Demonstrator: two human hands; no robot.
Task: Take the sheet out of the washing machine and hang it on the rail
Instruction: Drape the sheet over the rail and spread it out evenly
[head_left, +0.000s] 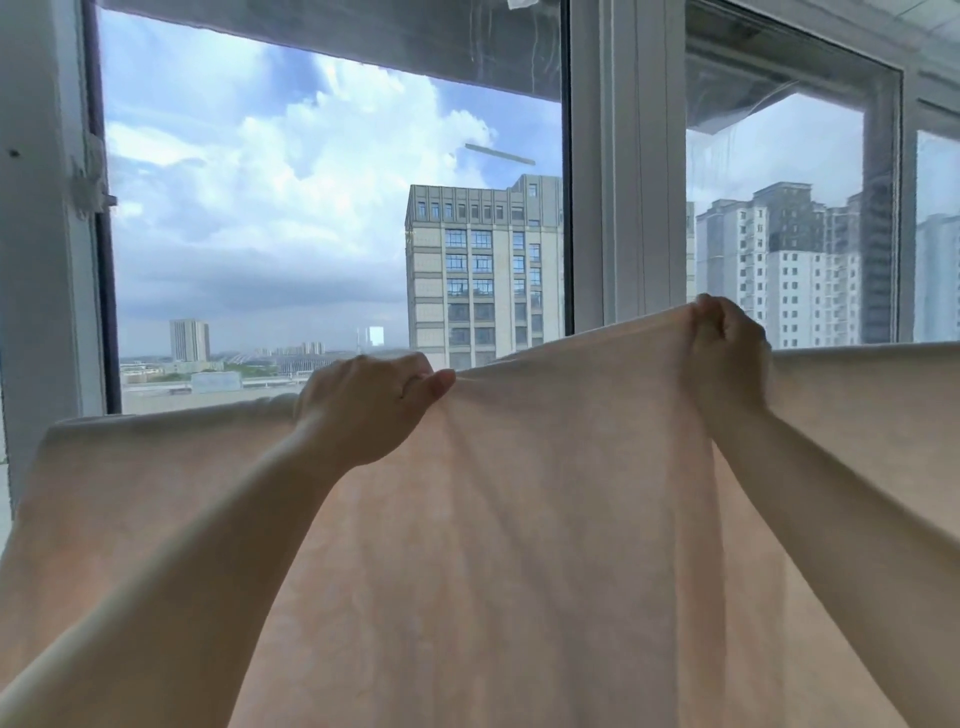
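Arms: both bare forearms reach up and forward from the lower corners of the view, converging toward the top edge of the cloth; the right one rises higher than the left.

Left hand (371, 402): back of the hand toward the viewer, fingers curled, thumb pressed against the forefinger, pinching the upper edge of the sheet (519, 545) at its tip.

Right hand (727, 348): raised above the left, knuckles uppermost, fingers bunched tightly round a gathered fold of the same edge, lifting it into a peak.

Sheet: pale peach, light showing through it, stretched taut between the two hands with creases running down from each grip. It hangs broad across the lower half of the view; its top edge runs level to the left and right of the hands. Whatever carries that edge is hidden under the cloth.

Window (332, 208): large panes behind the sheet, white frame (623, 156) between them. Beyond: cloudy sky, a tall grey block (483, 270), white towers (779, 270) to the right.
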